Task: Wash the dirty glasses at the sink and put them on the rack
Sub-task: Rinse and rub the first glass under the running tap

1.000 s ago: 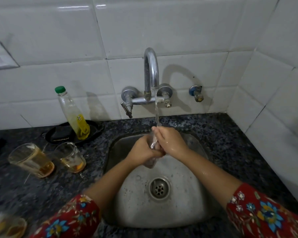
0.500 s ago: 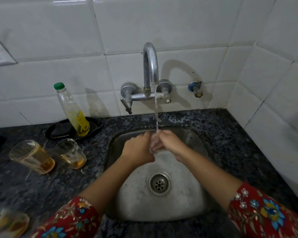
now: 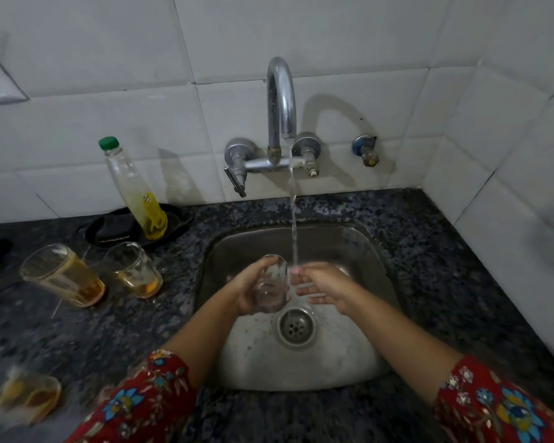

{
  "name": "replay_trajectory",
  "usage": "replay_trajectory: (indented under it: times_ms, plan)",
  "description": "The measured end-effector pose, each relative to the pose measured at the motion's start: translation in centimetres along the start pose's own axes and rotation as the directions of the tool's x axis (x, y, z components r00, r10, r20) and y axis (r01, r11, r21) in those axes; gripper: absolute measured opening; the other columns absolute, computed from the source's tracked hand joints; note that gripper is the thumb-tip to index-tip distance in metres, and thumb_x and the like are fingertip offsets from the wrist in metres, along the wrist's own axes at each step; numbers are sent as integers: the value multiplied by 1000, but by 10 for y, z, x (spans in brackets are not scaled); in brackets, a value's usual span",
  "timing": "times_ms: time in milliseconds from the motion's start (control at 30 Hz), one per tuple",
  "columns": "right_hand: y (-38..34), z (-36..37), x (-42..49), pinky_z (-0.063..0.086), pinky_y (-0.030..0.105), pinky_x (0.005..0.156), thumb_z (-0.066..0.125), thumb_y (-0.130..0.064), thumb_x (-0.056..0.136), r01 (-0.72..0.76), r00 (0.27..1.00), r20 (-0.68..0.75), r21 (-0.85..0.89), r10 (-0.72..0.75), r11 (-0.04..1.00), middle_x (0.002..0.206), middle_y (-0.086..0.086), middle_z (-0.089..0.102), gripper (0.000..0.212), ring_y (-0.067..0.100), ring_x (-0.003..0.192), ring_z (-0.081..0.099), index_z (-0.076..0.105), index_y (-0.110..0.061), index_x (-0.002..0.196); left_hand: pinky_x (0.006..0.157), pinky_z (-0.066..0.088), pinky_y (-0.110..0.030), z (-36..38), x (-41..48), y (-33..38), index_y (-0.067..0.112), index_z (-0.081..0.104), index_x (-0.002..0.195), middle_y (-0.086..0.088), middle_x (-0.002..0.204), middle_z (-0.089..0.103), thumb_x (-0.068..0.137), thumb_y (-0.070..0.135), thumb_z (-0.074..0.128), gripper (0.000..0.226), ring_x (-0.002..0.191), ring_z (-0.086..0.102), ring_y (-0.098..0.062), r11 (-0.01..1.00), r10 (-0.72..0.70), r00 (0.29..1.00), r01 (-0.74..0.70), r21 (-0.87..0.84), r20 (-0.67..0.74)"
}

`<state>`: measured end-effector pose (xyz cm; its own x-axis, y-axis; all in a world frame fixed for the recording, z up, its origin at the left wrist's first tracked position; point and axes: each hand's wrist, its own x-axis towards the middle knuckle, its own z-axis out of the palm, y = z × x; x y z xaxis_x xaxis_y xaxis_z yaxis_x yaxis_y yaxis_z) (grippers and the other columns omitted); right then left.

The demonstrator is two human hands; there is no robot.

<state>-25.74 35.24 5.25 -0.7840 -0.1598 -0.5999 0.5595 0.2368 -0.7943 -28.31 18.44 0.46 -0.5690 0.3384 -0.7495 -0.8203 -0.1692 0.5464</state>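
Left hand (image 3: 248, 292): we wrap our fingers around a small clear drinking glass (image 3: 272, 284), gripping its side above the stainless steel sink basin (image 3: 301, 356).
Right hand (image 3: 322, 287): fingers spread and loose, just right of the glass; we cannot tell whether the fingertips touch it.
Water stream (image 3: 293, 219): falls from the chrome curved tap (image 3: 280, 100) between our two hands, beside the glass rim.
Dirty glasses: two tumblers with amber residue (image 3: 63, 274) (image 3: 135, 270) stand on the dark speckled counter (image 3: 429, 251), well left of our left hand.
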Motion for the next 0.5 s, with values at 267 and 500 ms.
replay_trajectory:
  times_ms: [267, 500]
  plan:
    - [-5, 12, 19, 35, 43, 110, 28, -32, 100, 356, 595, -220, -790, -773, 499, 147, 12, 41, 50, 26, 136, 37, 34, -10, 145, 86, 48, -38, 65, 1, 32, -1, 66, 106, -22, 89, 71, 99, 50, 39, 58, 91, 63, -30, 824, 114, 989, -41, -566, 94]
    - [-8, -21, 25, 7, 36, 119, 25, -34, 100, 347, 376, 316, -920, -871, -184, 159, 4, 14, 55, 16, 148, 8, 16, -14, 151, 67, 57, -39, 70, -7, 39, 1, 62, 111, -23, 101, 72, 100, 39, 43, 45, 88, 71, -32, 827, 217, 967, -108, -552, 135]
